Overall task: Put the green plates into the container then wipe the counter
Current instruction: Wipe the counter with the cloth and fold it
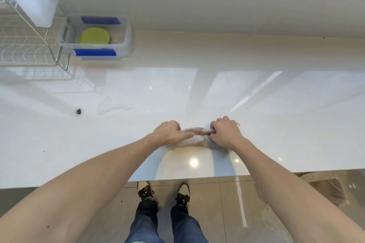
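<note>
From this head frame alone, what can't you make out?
- Cloth: its middle shows; both ends are hidden under the left hand and right hand.
- Green plates in the container: the count is unclear, seen from above as a stack.
- Dark specks on the counter: too small to identify.
- Wire rack: cut off by the left edge.

arms: bare to the frame edge, no sleeves in view | left hand [169,132]: no ring, no watch, no glove | right hand [225,134]: likewise unadorned | legs: dark blue denim jeans [146,223], well below the fingers | feet: black-and-white low lace-up sneakers [145,190], white toe caps, dark laces
</note>
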